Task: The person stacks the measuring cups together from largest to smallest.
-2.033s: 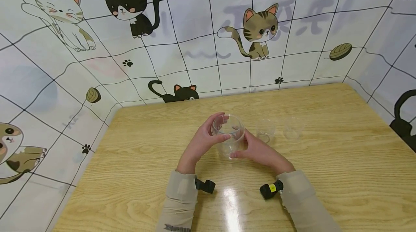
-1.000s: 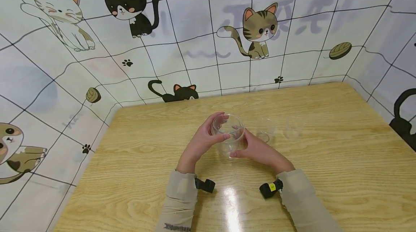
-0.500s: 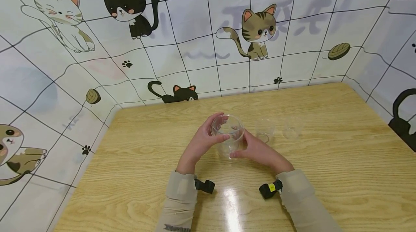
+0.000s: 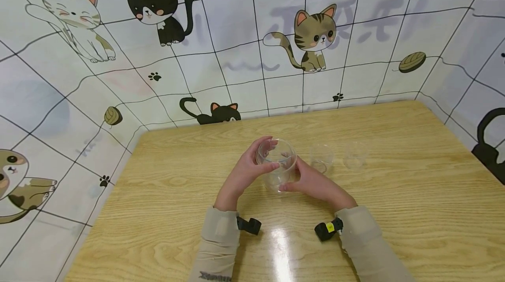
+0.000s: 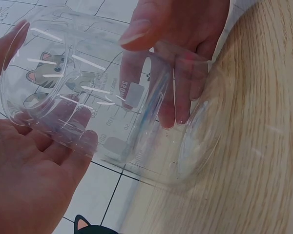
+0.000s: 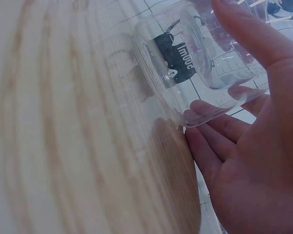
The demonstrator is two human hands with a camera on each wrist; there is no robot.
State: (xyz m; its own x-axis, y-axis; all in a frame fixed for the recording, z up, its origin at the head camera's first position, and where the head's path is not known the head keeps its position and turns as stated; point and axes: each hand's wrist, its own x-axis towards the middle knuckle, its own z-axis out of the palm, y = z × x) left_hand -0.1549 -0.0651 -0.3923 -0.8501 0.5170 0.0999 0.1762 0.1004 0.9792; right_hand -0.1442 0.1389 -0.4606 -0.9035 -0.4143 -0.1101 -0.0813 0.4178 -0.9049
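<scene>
A clear glass beaker with a 250 ml scale point(image 5: 97, 83) sits partly inside another clear beaker point(image 5: 195, 151), the pair standing at the middle of the table. My left hand point(image 4: 251, 164) holds the upper beaker, thumb in front and fingers round its far side. Lower down, on the right side, my right hand point(image 4: 309, 180) grips the outer beaker between thumb and fingers. White lettering shows on the outer beaker's wall in the right wrist view. How deep the inner one sits is hard to tell through the glass.
Two more clear beakers stand to the right on the wooden table point(image 4: 177, 176): a nearer beaker point(image 4: 321, 159) and a farther, fainter beaker point(image 4: 355, 157). A white cloth wall point(image 4: 236, 32) with printed cats encloses the back and sides.
</scene>
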